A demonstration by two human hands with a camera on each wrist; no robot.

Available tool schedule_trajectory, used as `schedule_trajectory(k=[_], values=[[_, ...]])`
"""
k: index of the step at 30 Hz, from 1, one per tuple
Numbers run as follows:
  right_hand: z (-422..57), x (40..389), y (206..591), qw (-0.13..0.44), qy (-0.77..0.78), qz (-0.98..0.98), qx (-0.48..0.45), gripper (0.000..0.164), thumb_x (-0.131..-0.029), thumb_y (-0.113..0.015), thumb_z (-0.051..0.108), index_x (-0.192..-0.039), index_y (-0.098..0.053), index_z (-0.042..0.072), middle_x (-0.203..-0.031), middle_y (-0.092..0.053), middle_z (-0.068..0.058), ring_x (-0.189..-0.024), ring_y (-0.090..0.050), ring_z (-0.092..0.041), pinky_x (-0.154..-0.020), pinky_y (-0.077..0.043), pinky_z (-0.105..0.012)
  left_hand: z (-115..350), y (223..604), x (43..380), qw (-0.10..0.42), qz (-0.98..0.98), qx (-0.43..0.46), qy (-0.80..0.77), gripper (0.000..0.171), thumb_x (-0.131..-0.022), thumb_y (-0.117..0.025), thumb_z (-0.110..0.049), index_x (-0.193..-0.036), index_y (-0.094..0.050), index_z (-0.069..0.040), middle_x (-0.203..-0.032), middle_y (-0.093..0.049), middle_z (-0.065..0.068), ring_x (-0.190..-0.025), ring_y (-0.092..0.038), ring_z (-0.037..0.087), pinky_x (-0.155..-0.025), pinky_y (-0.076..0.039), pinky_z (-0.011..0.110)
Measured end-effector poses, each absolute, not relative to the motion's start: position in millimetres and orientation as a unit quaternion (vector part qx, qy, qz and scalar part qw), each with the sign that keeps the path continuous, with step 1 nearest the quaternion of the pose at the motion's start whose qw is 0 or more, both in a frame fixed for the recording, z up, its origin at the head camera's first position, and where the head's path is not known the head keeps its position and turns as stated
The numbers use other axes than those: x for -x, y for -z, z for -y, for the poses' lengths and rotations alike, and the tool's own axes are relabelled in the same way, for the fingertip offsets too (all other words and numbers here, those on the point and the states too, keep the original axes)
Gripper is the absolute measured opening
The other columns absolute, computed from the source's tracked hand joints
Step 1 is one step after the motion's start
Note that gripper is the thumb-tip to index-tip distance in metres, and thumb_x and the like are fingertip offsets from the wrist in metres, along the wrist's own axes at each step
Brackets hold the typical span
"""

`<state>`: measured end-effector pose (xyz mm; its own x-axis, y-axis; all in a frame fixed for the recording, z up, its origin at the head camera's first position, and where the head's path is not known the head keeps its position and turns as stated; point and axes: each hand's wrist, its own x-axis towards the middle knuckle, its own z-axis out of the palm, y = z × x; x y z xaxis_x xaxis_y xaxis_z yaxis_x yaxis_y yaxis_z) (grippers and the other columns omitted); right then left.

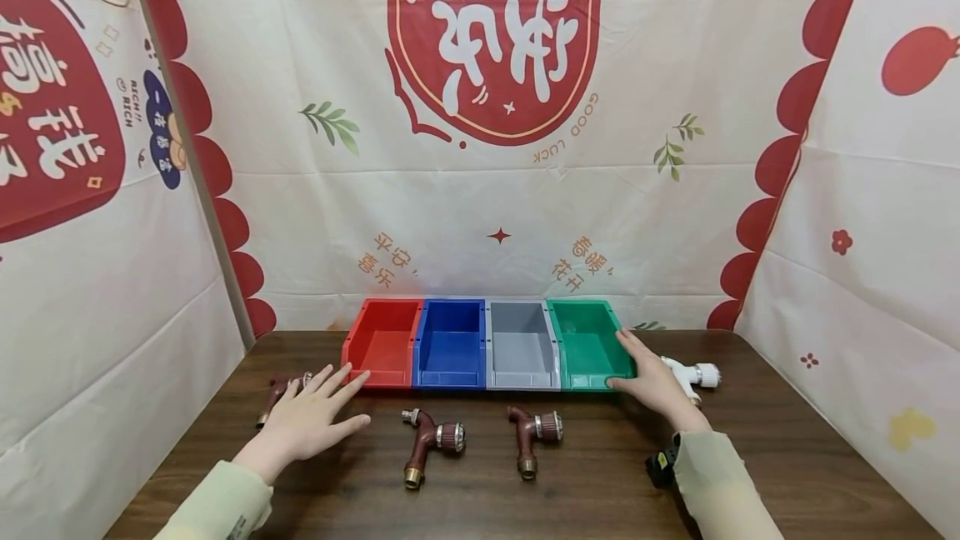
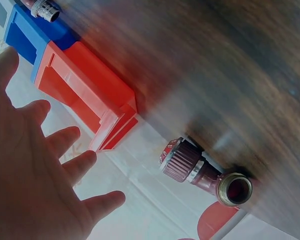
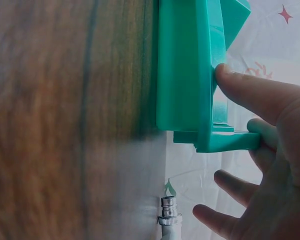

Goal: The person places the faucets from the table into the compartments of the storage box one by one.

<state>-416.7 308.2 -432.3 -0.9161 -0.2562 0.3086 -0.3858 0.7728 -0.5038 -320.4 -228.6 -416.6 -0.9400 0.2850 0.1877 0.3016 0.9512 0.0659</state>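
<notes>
Fingers: left hand — spread wide, holding nothing, at the red bin's near left corner; contact there cannot be told. Right hand — thumb and forefinger apart, touching the near right corner of the green bin.
Green bin: lower right of centre in the head frame, ending a row with the grey bin and blue bin.
Taps: brass-ended tap and plain-spouted tap at bottom centre; far-left tap beside the left hand; white tap beside the right.
Skew risk: uneven corner pressure might twist the row.
Knock risk: a sideways wrist sweep could roll the white tap.
</notes>
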Motion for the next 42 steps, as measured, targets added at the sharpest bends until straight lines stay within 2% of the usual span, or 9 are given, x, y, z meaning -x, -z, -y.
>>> schedule_trajectory(k=[13, 19, 27, 35, 42], values=[[-308.1, 418.2, 431.3, 0.117, -0.288, 0.935, -0.17, 0.086, -0.083, -0.077, 0.017, -0.15, -0.027, -0.004, -0.155, -0.021, -0.025, -0.137, -0.024, -0.049, -0.102, -0.03, -0.065, 234.6, 409.9, 319.0, 0.094, 0.984, 0.146, 0.05, 0.074, -0.089, -0.046, -0.069, -0.149, -0.041, -0.026, -0.152, -0.038, 0.009, -0.139, -0.029, 0.04, -0.104, -0.019, 0.071], [-307.1, 420.0, 431.0, 0.12, -0.273, 0.94, -0.168, 0.086, -0.083, -0.077, 0.016, -0.15, -0.027, -0.004, -0.155, -0.023, -0.026, -0.137, -0.026, -0.048, -0.103, -0.03, -0.064, 239.0, 407.4, 320.1, 0.106, 0.983, 0.141, 0.053, 0.07, -0.09, -0.052, -0.063, -0.148, -0.042, -0.026, -0.152, -0.038, 0.01, -0.138, -0.031, 0.04, -0.102, -0.022, 0.072], [-305.0, 415.2, 426.0, 0.135, -0.236, 0.948, -0.168, 0.083, -0.081, -0.079, 0.019, -0.147, -0.034, -0.004, -0.151, -0.03, -0.027, -0.134, -0.03, -0.049, -0.102, -0.031, -0.065, 245.4, 405.4, 319.1, 0.121, 0.982, 0.135, 0.046, 0.076, -0.087, -0.044, -0.073, -0.147, -0.044, -0.027, -0.151, -0.04, 0.01, -0.137, -0.032, 0.039, -0.102, -0.024, 0.071], [-306.1, 410.1, 420.8, 0.131, -0.194, 0.961, -0.15, 0.079, -0.08, -0.08, 0.023, -0.145, -0.041, -0.002, -0.15, -0.034, -0.026, -0.133, -0.031, -0.05, -0.099, -0.033, -0.067, 248.3, 402.4, 318.8, 0.131, 0.98, 0.138, 0.05, 0.069, -0.089, -0.052, -0.064, -0.147, -0.045, -0.026, -0.149, -0.042, 0.011, -0.136, -0.034, 0.039, -0.101, -0.025, 0.071], [-302.7, 412.8, 415.5, 0.128, -0.167, 0.967, -0.145, 0.077, -0.08, -0.08, 0.025, -0.143, -0.045, 0.0, -0.148, -0.038, -0.024, -0.131, -0.035, -0.049, -0.093, -0.035, -0.072, 254.0, 396.3, 316.8, 0.139, 0.981, 0.13, 0.047, 0.075, -0.089, -0.044, -0.071, -0.146, -0.046, -0.024, -0.149, -0.043, 0.011, -0.136, -0.034, 0.039, -0.1, -0.025, 0.071]])
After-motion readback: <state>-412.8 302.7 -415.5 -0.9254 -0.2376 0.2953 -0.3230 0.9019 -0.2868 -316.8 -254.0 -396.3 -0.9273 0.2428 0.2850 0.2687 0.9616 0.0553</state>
